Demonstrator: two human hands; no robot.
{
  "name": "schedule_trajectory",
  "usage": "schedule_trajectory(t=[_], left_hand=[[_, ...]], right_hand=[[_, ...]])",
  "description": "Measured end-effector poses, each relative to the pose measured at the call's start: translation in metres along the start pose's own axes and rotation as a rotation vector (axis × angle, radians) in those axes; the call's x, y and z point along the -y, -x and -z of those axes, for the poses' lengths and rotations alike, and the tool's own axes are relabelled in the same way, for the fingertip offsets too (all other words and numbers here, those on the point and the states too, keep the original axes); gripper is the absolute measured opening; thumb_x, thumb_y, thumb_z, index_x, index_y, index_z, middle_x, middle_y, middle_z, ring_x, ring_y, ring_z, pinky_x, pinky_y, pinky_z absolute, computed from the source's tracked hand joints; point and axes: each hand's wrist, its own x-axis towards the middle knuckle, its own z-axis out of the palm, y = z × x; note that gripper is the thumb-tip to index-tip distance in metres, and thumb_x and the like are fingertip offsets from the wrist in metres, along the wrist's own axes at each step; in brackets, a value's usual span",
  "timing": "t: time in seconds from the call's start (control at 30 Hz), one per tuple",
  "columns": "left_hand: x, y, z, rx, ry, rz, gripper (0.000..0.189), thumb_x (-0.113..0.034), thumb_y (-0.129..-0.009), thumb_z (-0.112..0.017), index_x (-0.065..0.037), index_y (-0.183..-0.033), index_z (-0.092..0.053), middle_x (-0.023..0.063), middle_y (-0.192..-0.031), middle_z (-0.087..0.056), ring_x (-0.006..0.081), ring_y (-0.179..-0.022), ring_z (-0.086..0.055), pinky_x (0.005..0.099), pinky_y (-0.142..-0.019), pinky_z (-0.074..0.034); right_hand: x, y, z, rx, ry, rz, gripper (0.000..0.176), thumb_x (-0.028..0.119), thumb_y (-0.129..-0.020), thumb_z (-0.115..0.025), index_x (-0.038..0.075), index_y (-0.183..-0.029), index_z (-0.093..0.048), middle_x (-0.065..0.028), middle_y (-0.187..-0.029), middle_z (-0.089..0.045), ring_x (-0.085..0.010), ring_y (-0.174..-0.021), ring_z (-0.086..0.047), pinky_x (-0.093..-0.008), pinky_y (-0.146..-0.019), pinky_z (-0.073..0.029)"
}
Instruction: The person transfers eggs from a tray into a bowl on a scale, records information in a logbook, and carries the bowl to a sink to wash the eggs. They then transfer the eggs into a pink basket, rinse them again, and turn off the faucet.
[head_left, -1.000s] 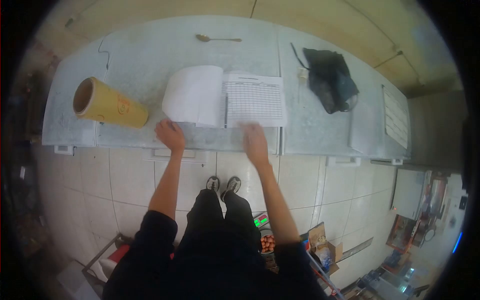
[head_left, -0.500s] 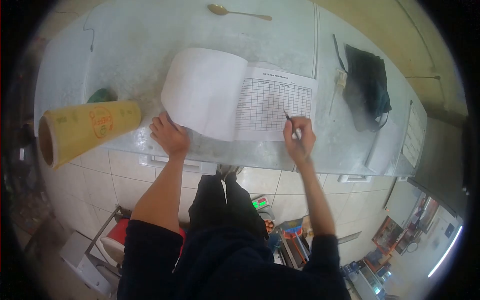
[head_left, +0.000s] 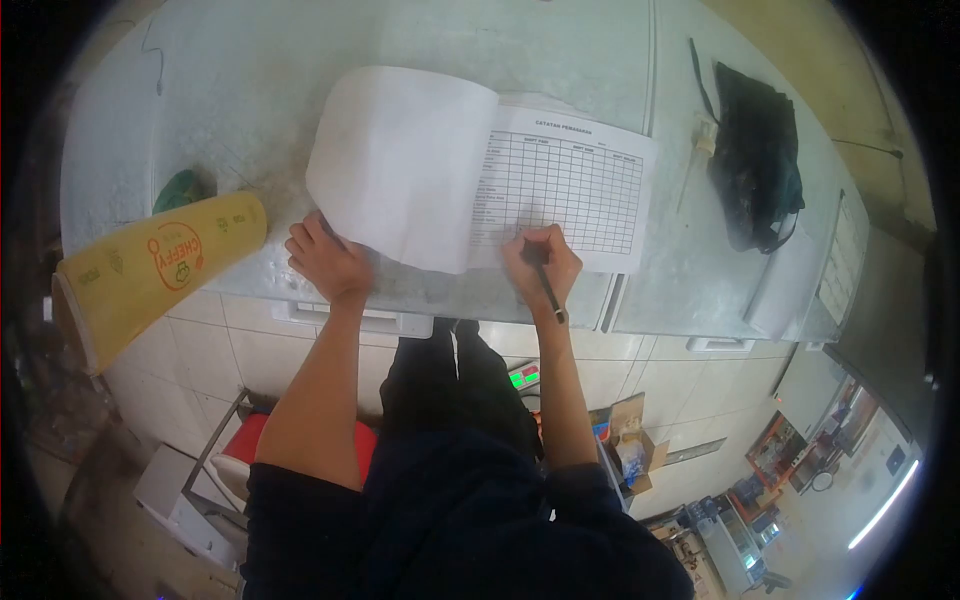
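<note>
A stack of papers lies on the metal table (head_left: 430,300), with a blank sheet (head_left: 400,170) folded over to the left and a printed form with a grid (head_left: 600,180) showing on the right. My right hand (head_left: 543,265) is closed around a dark pen (head_left: 550,290), resting on the lower left part of the form; the pen's tip is hidden behind the fingers. At the lower left corner of the blank sheet rests my left hand (head_left: 328,258), its fingers curled by the page edge; whether they pinch the paper is unclear.
To the left lies a large yellow roll (head_left: 165,265), a green object (head_left: 178,190) behind it. A black bag (head_left: 755,160) and a pale, thin tool (head_left: 698,150) lie at the right. Below the table are a red container (head_left: 245,445) and a cardboard box (head_left: 630,430).
My right hand has moved left with the pen, from the form's lower middle to its lower left part. The view has shifted, and the spoon at the top is out of sight.
</note>
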Motion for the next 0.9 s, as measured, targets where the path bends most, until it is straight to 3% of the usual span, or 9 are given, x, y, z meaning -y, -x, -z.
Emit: schedule_trajectory(t=[0.2,0.4,0.6,0.8,0.9], left_hand=[[0.0,0.001,-0.001,-0.019,0.008,-0.026,0.044,-0.028,-0.076,-0.05,-0.007,-0.115,-0.048,0.0146,-0.11,-0.046,0.036,-0.105,-0.042,0.0477,-0.09,-0.033],[0.002,0.001,-0.001,-0.023,-0.001,-0.044,0.044,-0.029,-0.078,-0.05,-0.006,-0.116,-0.047,0.0147,-0.11,-0.045,0.036,-0.105,-0.042,0.0477,-0.089,-0.032],[0.001,0.001,0.0,-0.034,0.012,-0.047,0.042,-0.027,-0.079,-0.05,-0.008,-0.115,-0.048,0.0142,-0.11,-0.046,0.0355,-0.104,-0.042,0.0475,-0.09,-0.032],[0.002,0.001,-0.002,-0.016,0.002,-0.046,0.041,-0.03,-0.082,-0.052,-0.009,-0.116,-0.047,0.0132,-0.109,-0.044,0.0337,-0.103,-0.041,0.045,-0.088,-0.031],[0.003,0.002,-0.002,-0.009,-0.017,-0.037,0.041,-0.027,-0.081,-0.054,-0.008,-0.116,-0.047,0.0129,-0.11,-0.044,0.0336,-0.104,-0.041,0.0447,-0.088,-0.031]], right_hand=[[-0.015,0.002,-0.005,-0.005,-0.013,0.069,0.018,-0.001,-0.069,-0.073,0.004,-0.071,-0.056,-0.0033,-0.057,-0.058,-0.0069,-0.05,-0.056,-0.0208,-0.048,-0.044],[-0.004,-0.006,-0.001,0.084,-0.026,-0.073,0.018,-0.002,-0.07,-0.073,0.003,-0.069,-0.056,-0.0031,-0.056,-0.057,-0.0061,-0.05,-0.053,-0.0205,-0.048,-0.043],[-0.011,-0.002,-0.004,0.036,0.029,-0.007,0.016,0.0,-0.072,-0.072,0.002,-0.07,-0.056,-0.0035,-0.056,-0.058,-0.005,-0.052,-0.054,-0.0208,-0.049,-0.044],[-0.005,-0.004,-0.003,0.045,-0.03,-0.091,0.016,0.0,-0.071,-0.072,0.003,-0.07,-0.056,-0.0037,-0.056,-0.059,-0.0058,-0.052,-0.055,-0.0209,-0.049,-0.044],[-0.01,0.002,-0.006,-0.045,0.018,0.0,0.016,0.0,-0.071,-0.072,0.003,-0.071,-0.056,-0.0039,-0.056,-0.059,-0.0052,-0.053,-0.054,-0.0205,-0.049,-0.043]])
